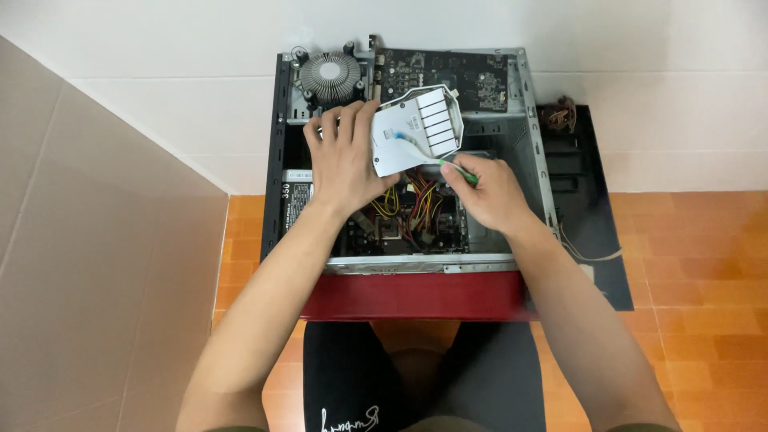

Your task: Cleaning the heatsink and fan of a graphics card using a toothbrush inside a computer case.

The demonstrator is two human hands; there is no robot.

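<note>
At the bottom of the frame the person's knees in black shorts (416,376) sit over an orange tiled floor (696,264) that runs across the lower right and shows in a narrow strip at the lower left. Just above the knees lies an open computer case (416,268) on its side, its red front panel (416,296) nearest and its grey metal frame reaching toward the centre top. Over the case's open middle, the left hand (346,160) has its fingers curled around the left edge of a white plastic shroud (420,128), holding it tilted above a tangle of yellow and red cables (416,204). The right hand (490,192) is closed around the green handle of a brush (448,164), whose tip rests on the shroud's face. Further up, a round finned cooler (330,76) and a dark circuit board (448,76) lie on the case's far end. A black side panel (584,208) lies flat to the right. Beyond, a white tiled wall (160,88) fills the top, and a beige panel (88,264) slants down the left.
</note>
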